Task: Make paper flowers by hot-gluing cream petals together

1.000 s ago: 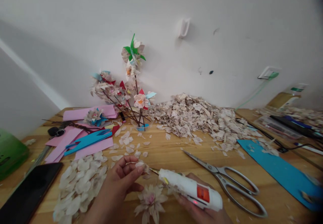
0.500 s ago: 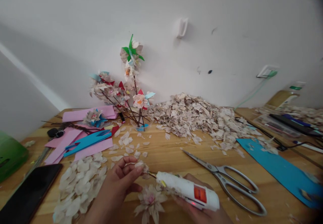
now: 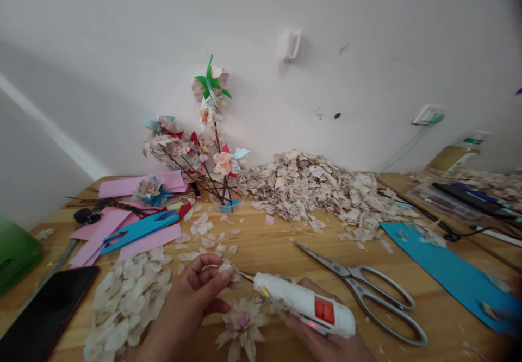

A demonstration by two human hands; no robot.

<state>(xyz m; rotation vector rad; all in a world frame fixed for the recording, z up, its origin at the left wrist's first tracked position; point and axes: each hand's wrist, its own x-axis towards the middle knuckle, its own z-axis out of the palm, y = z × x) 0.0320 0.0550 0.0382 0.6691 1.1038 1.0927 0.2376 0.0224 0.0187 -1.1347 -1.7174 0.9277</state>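
Note:
My left hand (image 3: pixel 194 291) pinches a small pale petal (image 3: pixel 227 268) between thumb and fingers above the wooden table (image 3: pixel 269 248). My right hand (image 3: pixel 326 336) grips a white glue gun (image 3: pixel 304 303) with a red label, and its metal nozzle points at the petal. Below both hands lies a half-built flower (image 3: pixel 241 324) of pale petals with a pink centre.
A heap of cut petals (image 3: pixel 126 297) lies to the left beside a black phone (image 3: pixel 44 316). Steel scissors (image 3: pixel 362 291) lie to the right, then a blue sheet (image 3: pixel 448 272). Behind are a pile of scraps (image 3: pixel 318 185), pink and blue paper (image 3: pixel 130 226) and finished flowers on stems (image 3: pixel 204 133).
The glue gun's nozzle has stayed at the petal with only slight shifts of both hands. The view has drifted a little.

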